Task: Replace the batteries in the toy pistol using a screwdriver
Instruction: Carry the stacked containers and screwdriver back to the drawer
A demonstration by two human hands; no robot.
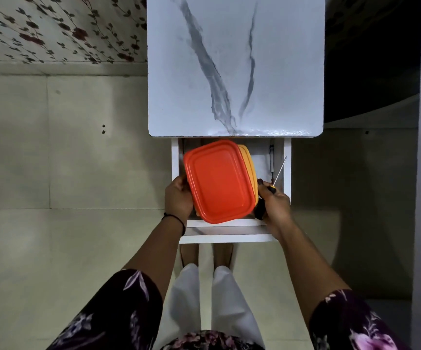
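An orange-lidded plastic box (219, 180) with a yellow base is held tilted over the open white drawer (229, 234) below the table top. My left hand (177, 195) grips the box's left edge. My right hand (273, 203) holds the box's right edge and also a screwdriver (278, 173), whose thin metal shaft points up and to the right. A black part of the screwdriver's handle shows under my right palm. The toy pistol and batteries are not in sight.
A white marble-patterned table top (234, 66) fills the upper middle. Pale floor tiles (53, 160) lie to the left, floral wallpaper (53, 29) at the upper left, and a dark round object (371, 59) at the upper right. My feet are under the drawer.
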